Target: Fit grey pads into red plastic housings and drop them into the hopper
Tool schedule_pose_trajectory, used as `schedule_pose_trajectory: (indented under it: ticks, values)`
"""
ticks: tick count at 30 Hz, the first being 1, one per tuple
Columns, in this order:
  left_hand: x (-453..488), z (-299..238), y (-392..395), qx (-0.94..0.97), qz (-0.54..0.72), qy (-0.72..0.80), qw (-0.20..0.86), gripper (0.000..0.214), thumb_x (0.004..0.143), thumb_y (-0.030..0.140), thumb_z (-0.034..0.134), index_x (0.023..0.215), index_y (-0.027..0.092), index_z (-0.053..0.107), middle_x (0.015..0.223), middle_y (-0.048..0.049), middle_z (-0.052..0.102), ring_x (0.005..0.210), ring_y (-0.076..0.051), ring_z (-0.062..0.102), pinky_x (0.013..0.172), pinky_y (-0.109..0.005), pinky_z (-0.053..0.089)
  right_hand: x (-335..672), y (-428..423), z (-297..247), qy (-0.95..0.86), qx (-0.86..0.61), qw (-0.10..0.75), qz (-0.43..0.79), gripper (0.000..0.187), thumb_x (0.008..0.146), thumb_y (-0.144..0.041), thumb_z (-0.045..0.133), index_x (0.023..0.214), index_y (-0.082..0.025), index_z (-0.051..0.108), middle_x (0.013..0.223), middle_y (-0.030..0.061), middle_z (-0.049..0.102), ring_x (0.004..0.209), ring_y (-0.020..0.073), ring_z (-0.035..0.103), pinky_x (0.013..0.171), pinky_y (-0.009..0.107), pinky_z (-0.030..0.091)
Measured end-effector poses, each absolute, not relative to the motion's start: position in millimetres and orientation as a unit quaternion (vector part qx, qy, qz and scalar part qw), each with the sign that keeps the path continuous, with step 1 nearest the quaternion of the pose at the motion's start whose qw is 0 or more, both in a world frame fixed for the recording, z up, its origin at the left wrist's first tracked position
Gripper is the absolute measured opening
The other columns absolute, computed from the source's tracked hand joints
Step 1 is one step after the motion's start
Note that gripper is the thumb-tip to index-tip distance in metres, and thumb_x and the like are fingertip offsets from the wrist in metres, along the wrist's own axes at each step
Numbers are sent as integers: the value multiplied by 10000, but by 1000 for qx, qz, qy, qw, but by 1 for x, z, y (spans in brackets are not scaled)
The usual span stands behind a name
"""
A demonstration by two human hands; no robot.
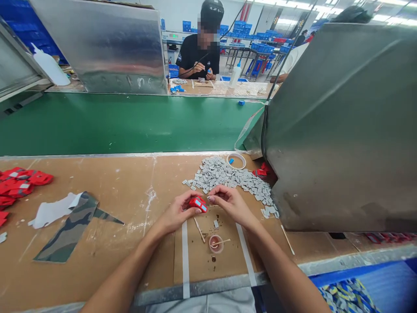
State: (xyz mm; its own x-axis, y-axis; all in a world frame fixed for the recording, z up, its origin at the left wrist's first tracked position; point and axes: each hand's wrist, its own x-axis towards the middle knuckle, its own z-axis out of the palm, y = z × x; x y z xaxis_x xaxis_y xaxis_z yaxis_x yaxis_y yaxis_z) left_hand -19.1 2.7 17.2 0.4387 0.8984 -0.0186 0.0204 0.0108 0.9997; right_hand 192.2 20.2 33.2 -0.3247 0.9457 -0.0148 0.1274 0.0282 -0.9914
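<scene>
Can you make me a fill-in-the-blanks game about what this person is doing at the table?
1. The left hand holds a small part that is mostly ___ in colour.
2. The chips piled just beyond that part are ___ in colour.
3. The long belt farther back is ___ in colour.
4. The little cup has a thin wooden ___ resting in it.

Missing words: red; grey; green; stick

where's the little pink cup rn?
Head view, centre: the pink cup sits on the cardboard mat between two white tape strips, just below the right hand, with a stick resting in it.
</scene>
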Motion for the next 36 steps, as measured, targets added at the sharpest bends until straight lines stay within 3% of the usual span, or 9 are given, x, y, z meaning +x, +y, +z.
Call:
schedule_pose_trajectory:
  ticks: [4, 9, 20, 36]
  values:
    - [-19, 14, 5, 572, 357, 404, 618, 324, 759, 328, 773, 1014, 170, 651, 933, -38, 676, 855, -178, 634, 798, -285, 509, 187, 19, 31, -595, -420, 381, 569, 171, 819, -344, 689, 793, -184, 635, 755, 6, 652, 684, 137, 592, 661, 271, 486]
    - [-20, 7, 10, 551, 358, 410, 633, 415, 710, 320, 803, 1080, 173, 688, 1019, -66, 718, 926, -205, 651, 860, -328, 531, 184, 18, 28, -610, -411, 378, 562, 147, 844, -311, 660, 796, -173, 644, 737, -5, 639, 661, 123, 554, 632, 249, 435]
    - [-25, 8, 13, 593, 334, 426, 596, 391, 747, 349, 768, 1092, 173, 723, 1050, -92, 730, 957, -236, 660, 872, -355, 542, 179, 12, 23, -675, -430, 395, 451, 111, 898, -238, 602, 806, -183, 632, 776, 20, 672, 706, 148, 583, 647, 260, 441]
    - [-27, 8, 12, 563, 363, 414, 617, 341, 709, 277, 819, 1034, 189, 769, 900, -43, 657, 828, -168, 613, 757, -263, 517, 174, 10, 23, -688, -415, 409, 432, 131, 913, -205, 560, 784, -191, 581, 755, 20, 627, 687, 161, 556, 647, 271, 422]
